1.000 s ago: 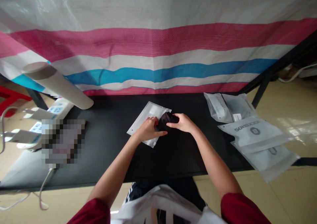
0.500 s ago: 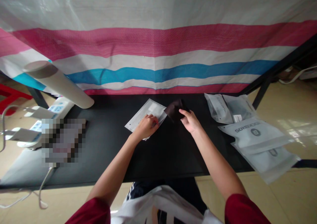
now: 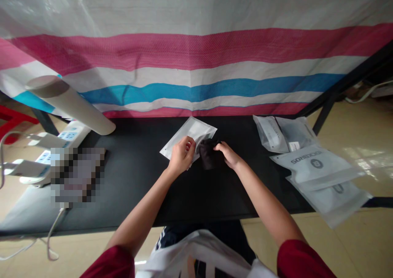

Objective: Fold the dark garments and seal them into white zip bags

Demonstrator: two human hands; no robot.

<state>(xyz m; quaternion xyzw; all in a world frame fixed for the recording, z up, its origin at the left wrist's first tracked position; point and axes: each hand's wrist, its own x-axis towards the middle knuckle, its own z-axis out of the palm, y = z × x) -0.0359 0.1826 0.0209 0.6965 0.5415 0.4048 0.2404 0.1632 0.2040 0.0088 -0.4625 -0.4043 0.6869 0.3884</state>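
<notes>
My left hand is closed on the near edge of a translucent plastic bag, which lies tilted on the black table. Between my hands hangs a folded dark cloth, close to the bag's right-hand edge. My right hand pinches the cloth at its upper right, thumb and fingers pressed together. Whether part of the cloth is inside the bag I cannot tell.
Several filled frosted bags overlap at the table's right end, some past its edge. On the left are a white cylinder, a power strip with plugs and a blurred-out device on a cable. A striped sheet hangs behind.
My right hand has brought the dark cloth down and left, closer to the bag. The bag has shifted slightly right and away from me, with my left hand on it.
</notes>
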